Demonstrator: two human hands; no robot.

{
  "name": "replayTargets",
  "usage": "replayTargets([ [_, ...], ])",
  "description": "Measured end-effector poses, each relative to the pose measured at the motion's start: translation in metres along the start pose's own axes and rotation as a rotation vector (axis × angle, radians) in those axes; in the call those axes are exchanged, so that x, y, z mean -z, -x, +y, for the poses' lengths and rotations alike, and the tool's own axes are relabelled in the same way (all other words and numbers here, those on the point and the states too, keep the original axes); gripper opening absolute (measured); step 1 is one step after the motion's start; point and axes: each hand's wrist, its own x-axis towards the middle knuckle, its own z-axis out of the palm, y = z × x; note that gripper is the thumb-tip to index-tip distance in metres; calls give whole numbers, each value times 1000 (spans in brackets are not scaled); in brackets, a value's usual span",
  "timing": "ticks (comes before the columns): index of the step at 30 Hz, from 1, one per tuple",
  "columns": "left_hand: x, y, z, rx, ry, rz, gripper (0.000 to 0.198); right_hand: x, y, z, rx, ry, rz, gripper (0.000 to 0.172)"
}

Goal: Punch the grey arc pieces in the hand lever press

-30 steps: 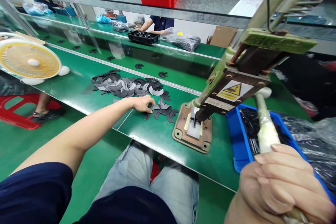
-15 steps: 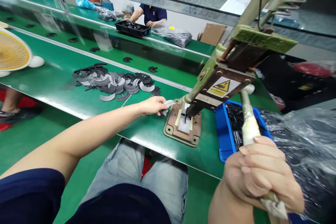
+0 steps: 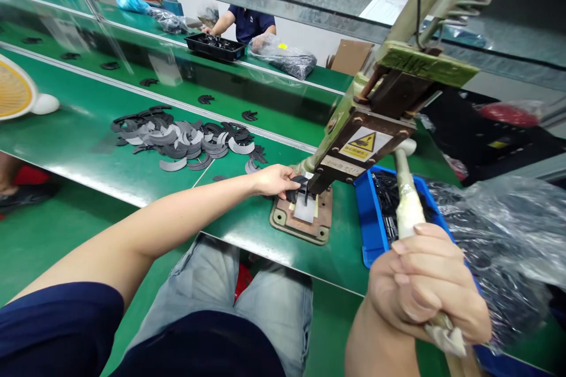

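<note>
My left hand (image 3: 277,181) is closed on a dark curved piece (image 3: 297,187) and holds it at the base plate (image 3: 276,218) of a hand press (image 3: 360,135), beside the black part under its ram. My right hand (image 3: 433,283) is wrapped round the press's taped lever handle (image 3: 409,209). To the left of the press, a heap of grey and black curved pieces (image 3: 177,141) lies on the green table. Just right of the press stands a blue bin (image 3: 369,230) with black parts in it.
Several dark pieces lie spaced along the green belt (image 3: 230,118) behind the heap. A fan (image 3: 17,91) stands at far left. Clear plastic bags (image 3: 495,235) lie at right. Across the belt a person (image 3: 254,23) works at a black tray (image 3: 216,47).
My left hand has moved right and brought a curved piece in under the press; its dark side now faces me. My right hand stays on the lever. The whole view has shifted slightly.
</note>
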Motion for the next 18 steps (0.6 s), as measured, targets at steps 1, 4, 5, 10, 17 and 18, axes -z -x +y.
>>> replayTargets([
  [1,0,0,1,2,-8,-1,32,0,0,-2,-22,15,-1,50],
  [4,0,-2,2,3,-17,9,32,0,1,-7,-31,30,-1,50],
  [5,-1,-3,3,9,-20,11,32,0,1,-7,-32,35,0,49],
  [10,-1,-6,10,135,-69,-6,31,-1,0,-6,-33,69,-11,45],
  [17,-3,-7,28,377,-7,-81,26,-1,4,-6,-22,130,-16,42],
  [18,-3,-7,29,401,4,-92,24,-1,3,-7,-29,123,-16,42],
])
